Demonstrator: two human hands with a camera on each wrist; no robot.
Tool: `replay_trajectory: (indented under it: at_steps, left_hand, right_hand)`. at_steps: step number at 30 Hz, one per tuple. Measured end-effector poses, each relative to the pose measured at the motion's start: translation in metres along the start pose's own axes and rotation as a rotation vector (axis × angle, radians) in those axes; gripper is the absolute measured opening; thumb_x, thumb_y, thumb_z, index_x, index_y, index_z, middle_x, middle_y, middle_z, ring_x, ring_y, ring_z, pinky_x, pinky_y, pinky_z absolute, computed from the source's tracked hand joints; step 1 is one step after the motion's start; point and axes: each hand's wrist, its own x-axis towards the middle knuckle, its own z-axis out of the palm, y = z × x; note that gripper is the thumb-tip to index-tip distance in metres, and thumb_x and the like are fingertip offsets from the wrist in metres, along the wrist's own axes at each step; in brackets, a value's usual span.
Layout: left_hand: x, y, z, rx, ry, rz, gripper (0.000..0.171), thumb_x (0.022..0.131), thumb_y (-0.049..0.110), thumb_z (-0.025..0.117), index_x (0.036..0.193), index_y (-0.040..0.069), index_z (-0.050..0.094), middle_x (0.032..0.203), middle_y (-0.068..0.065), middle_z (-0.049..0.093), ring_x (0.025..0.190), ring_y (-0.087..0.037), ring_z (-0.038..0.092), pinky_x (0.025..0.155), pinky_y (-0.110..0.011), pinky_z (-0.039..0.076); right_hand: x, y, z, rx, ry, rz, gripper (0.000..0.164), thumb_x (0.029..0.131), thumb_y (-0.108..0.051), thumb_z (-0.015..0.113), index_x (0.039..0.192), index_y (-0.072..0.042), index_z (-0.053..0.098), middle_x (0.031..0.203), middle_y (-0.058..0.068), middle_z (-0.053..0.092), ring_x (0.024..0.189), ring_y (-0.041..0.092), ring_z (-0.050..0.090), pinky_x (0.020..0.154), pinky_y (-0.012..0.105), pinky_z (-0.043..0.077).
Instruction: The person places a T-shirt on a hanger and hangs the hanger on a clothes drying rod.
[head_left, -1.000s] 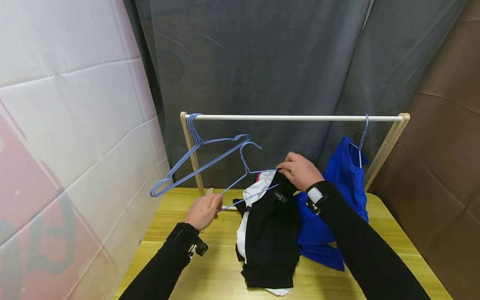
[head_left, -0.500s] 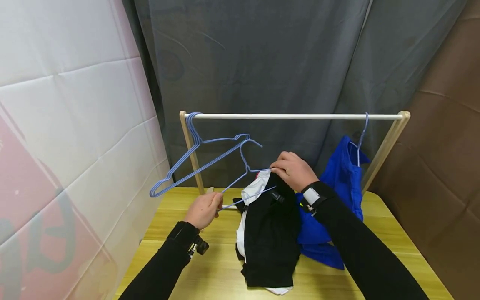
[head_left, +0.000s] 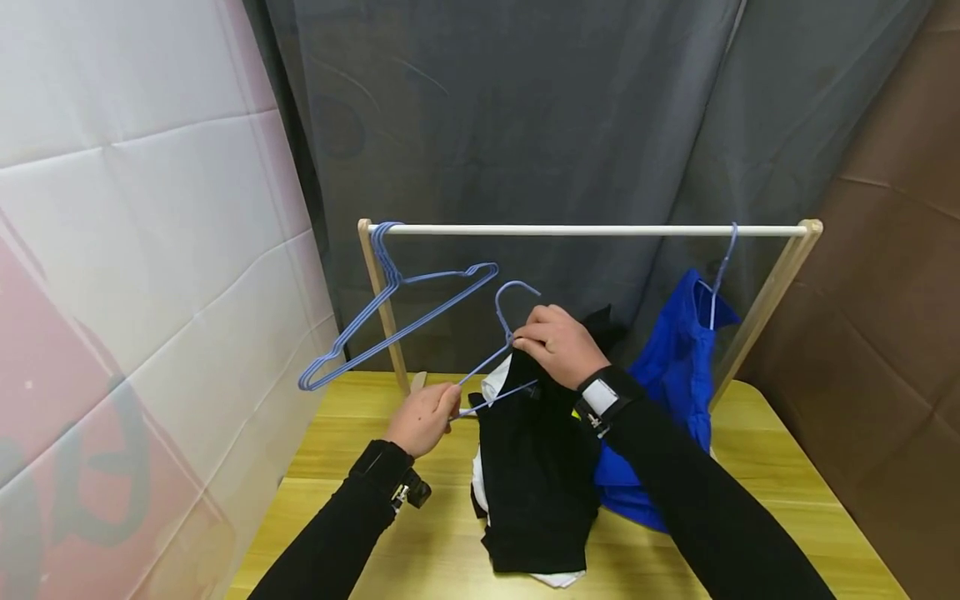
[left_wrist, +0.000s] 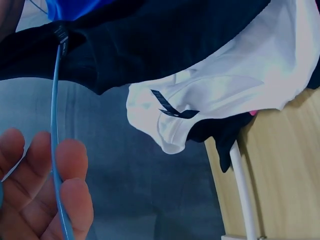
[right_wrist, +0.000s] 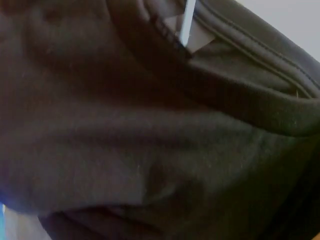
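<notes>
My left hand (head_left: pixel 424 417) grips the left end of a blue wire hanger (head_left: pixel 484 364), its fingers (left_wrist: pixel 74 160) curled round the wire in the left wrist view. The hanger's far arm runs into the neck opening of a black T-shirt (head_left: pixel 536 492). With thumb and fingers, my right hand (head_left: pixel 558 346) pinches the shirt's collar close to the base of the hook. In the right wrist view the black collar (right_wrist: pixel 215 102) fills the picture, with the wire entering beside a label. A white garment (left_wrist: pixel 240 75) lies under the black shirt.
A clothes rack with a white rail (head_left: pixel 540 230) stands on the wooden table (head_left: pixel 390 517). Several blue hangers (head_left: pixel 390 292) hang at its left end. A blue garment (head_left: pixel 675 358) hangs at the right end. Fabric walls enclose the left, back and right.
My right hand has moved left along the hanger toward its hook, drawing the black collar with it. The left hand and hanger have shifted slightly right.
</notes>
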Motion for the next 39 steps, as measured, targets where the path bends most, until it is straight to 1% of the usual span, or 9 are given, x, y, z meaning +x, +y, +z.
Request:
replay_trajectory:
  at_steps: [5, 10, 16, 21, 26, 29, 31, 33, 39]
  left_hand:
    - [0.001, 0.000, 0.003, 0.014, 0.009, 0.017, 0.040, 0.112, 0.035, 0.038, 0.086, 0.013, 0.059, 0.074, 0.003, 0.056, 0.061, -0.011, 0.056, 0.065, -0.035, 0.047]
    - [0.002, -0.001, 0.003, 0.043, -0.016, 0.061, 0.035, 0.111, 0.032, 0.040, 0.088, 0.013, 0.059, 0.076, 0.003, 0.056, 0.065, -0.010, 0.057, 0.065, -0.033, 0.047]
    - [0.003, -0.003, -0.005, 0.044, -0.040, 0.089, 0.014, 0.107, 0.029, 0.052, 0.110, 0.017, 0.059, 0.084, 0.005, 0.058, 0.071, -0.012, 0.056, 0.066, -0.033, 0.048]
    - [0.000, -0.012, -0.015, -0.171, 0.024, 0.101, 0.028, 0.111, 0.028, 0.043, 0.129, 0.010, 0.055, 0.104, -0.003, 0.065, 0.091, -0.021, 0.067, 0.079, -0.040, 0.053]
    - [0.003, -0.034, -0.017, -0.532, 0.157, 0.091, 0.046, 0.114, 0.026, 0.025, 0.127, -0.008, 0.053, 0.109, -0.025, 0.064, 0.099, -0.040, 0.066, 0.077, -0.040, 0.053]
    - [0.007, -0.044, -0.007, -0.674, 0.233, 0.034, 0.040, 0.112, 0.014, 0.028, 0.122, -0.013, 0.055, 0.110, -0.032, 0.063, 0.098, -0.043, 0.065, 0.075, -0.039, 0.054]
    - [0.010, -0.046, 0.004, -0.617, 0.239, 0.009, 0.030, 0.107, 0.004, 0.036, 0.120, -0.011, 0.059, 0.110, -0.030, 0.065, 0.097, -0.038, 0.067, 0.075, -0.039, 0.054]
    - [0.012, -0.042, 0.018, -0.471, 0.191, 0.020, 0.028, 0.101, -0.002, 0.042, 0.119, -0.005, 0.064, 0.112, -0.025, 0.067, 0.099, -0.031, 0.068, 0.079, -0.038, 0.054]
    - [0.014, -0.014, 0.055, -0.003, -0.017, 0.270, 0.036, 0.101, 0.009, 0.056, 0.136, 0.016, 0.062, 0.125, -0.005, 0.063, 0.102, -0.019, 0.062, 0.085, -0.035, 0.052]
  right_hand:
    - [0.003, 0.000, 0.003, 0.022, 0.034, -0.020, 0.015, 0.098, -0.020, 0.068, 0.099, -0.013, 0.081, 0.090, -0.001, 0.059, 0.087, 0.018, 0.048, 0.079, 0.037, 0.040]
    - [-0.001, 0.004, 0.004, 0.053, 0.028, 0.011, 0.016, 0.100, -0.021, 0.065, 0.103, -0.013, 0.079, 0.097, -0.001, 0.063, 0.090, 0.017, 0.057, 0.083, 0.038, 0.046]
    - [-0.007, 0.010, 0.005, 0.043, 0.033, 0.037, 0.016, 0.101, -0.021, 0.064, 0.104, -0.011, 0.076, 0.101, 0.001, 0.067, 0.095, 0.020, 0.061, 0.089, 0.041, 0.048]
    - [-0.011, 0.020, 0.006, 0.035, 0.033, 0.096, 0.020, 0.103, -0.024, 0.061, 0.105, -0.011, 0.075, 0.103, 0.003, 0.067, 0.099, 0.022, 0.061, 0.091, 0.043, 0.048]
    - [-0.017, 0.034, 0.006, 0.078, 0.075, 0.207, 0.019, 0.104, -0.023, 0.057, 0.105, -0.012, 0.072, 0.105, 0.005, 0.067, 0.095, 0.023, 0.062, 0.087, 0.045, 0.048]
    - [-0.021, 0.040, 0.006, 0.112, 0.107, 0.258, 0.017, 0.104, -0.021, 0.056, 0.103, -0.012, 0.070, 0.100, 0.005, 0.066, 0.087, 0.022, 0.060, 0.082, 0.042, 0.048]
    - [-0.023, 0.042, 0.006, 0.132, 0.126, 0.289, 0.015, 0.104, -0.021, 0.056, 0.101, -0.012, 0.069, 0.095, 0.005, 0.064, 0.082, 0.022, 0.058, 0.078, 0.041, 0.046]
    - [-0.024, 0.043, 0.006, 0.150, 0.144, 0.312, 0.015, 0.104, -0.021, 0.056, 0.101, -0.012, 0.068, 0.091, 0.005, 0.063, 0.078, 0.022, 0.055, 0.074, 0.040, 0.044]
    - [-0.021, 0.040, 0.007, 0.184, 0.173, 0.333, 0.017, 0.105, -0.023, 0.055, 0.103, -0.012, 0.068, 0.091, 0.006, 0.063, 0.077, 0.023, 0.055, 0.074, 0.040, 0.044]
